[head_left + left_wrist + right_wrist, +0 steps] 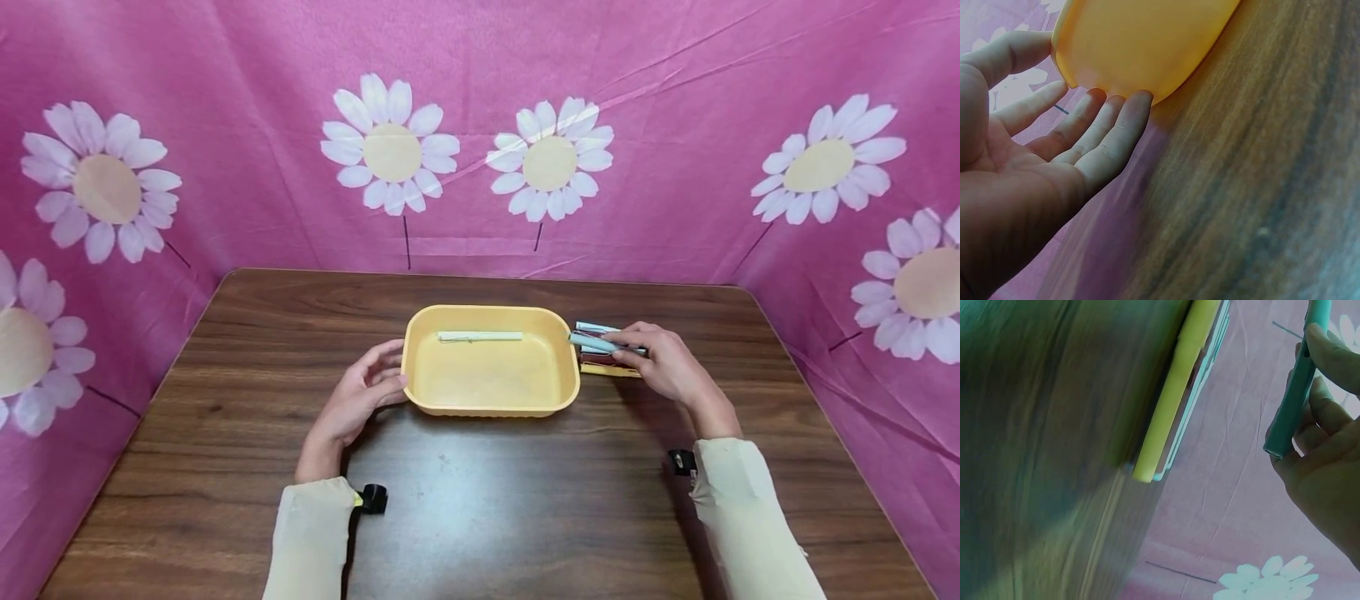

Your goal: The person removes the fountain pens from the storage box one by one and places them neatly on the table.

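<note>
A yellow plastic tray (491,400) stands on the table with one pale green pen (480,337) lying in it along the far side. At its left end my left hand (367,392) touches the outer wall with nearly straight fingertips (1138,103), the thumb resting at the rim. My right hand (660,358) pinches a teal pen (1300,387) between thumb and fingers, close to the tray's right rim. Below that hand, a row of pens lies beside the tray, among them a yellow pen (1169,409) nearest me and a light blue pen (596,327) farthest away.
The brown wood-grain table (465,500) reaches back to a pink flowered cloth (480,217), which hangs behind it and along both sides. Small black devices (373,498) sit at both wrists.
</note>
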{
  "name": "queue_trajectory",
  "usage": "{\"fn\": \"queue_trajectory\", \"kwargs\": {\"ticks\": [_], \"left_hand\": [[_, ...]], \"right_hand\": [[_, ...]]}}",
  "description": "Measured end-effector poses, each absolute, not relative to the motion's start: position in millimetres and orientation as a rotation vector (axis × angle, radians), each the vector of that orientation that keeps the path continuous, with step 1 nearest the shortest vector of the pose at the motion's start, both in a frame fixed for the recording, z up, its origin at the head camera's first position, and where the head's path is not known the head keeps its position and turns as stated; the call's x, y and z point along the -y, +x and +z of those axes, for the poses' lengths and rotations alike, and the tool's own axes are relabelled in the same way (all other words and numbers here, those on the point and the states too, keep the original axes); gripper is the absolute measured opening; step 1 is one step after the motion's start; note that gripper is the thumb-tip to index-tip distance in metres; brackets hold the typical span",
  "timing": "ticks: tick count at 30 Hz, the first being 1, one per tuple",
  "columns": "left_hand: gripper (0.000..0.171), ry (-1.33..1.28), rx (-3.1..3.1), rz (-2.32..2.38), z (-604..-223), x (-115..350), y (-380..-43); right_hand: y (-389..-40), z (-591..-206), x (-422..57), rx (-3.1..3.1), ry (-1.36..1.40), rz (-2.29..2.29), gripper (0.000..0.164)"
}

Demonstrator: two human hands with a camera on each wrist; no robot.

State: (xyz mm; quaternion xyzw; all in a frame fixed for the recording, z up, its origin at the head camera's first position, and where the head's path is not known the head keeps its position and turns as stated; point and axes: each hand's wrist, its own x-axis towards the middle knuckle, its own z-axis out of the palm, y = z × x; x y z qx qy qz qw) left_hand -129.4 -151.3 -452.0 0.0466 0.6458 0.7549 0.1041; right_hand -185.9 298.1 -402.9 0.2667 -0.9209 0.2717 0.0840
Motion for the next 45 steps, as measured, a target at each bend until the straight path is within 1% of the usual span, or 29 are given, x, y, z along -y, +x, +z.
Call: {"fn": "queue_trajectory", "kwargs": {"ticks": [7, 14, 20, 27, 45], "left_hand": [[0.060, 0.144, -1.897, 2.238, -449.7, 151.6, -129.4], [0.060, 0.140, -1.885, 2.237, -450.9, 151.5, -129.7], [0.060, 0.129, -1.884, 2.243, -451.1, 151.0, -128.8], [0.061, 0.133, -1.880, 2.243, -451.9, 150.8, -129.0], [0.061, 0.142, -1.863, 2.258, -452.3, 150.6, -129.1]], "right_hand": [[-182.2, -409.4, -313.0, 2.875, 0.808, 0.712, 0.027], [-177.2, -418.0, -321.9, 2.959, 0.775, 0.762, 0.025], [-176.2, -423.6, -323.2, 2.990, 0.782, 0.796, 0.023], [-177.3, -427.9, -324.0, 2.978, 0.765, 0.764, 0.023], [-182.8, -428.4, -326.3, 3.016, 0.717, 0.782, 0.023]]}}
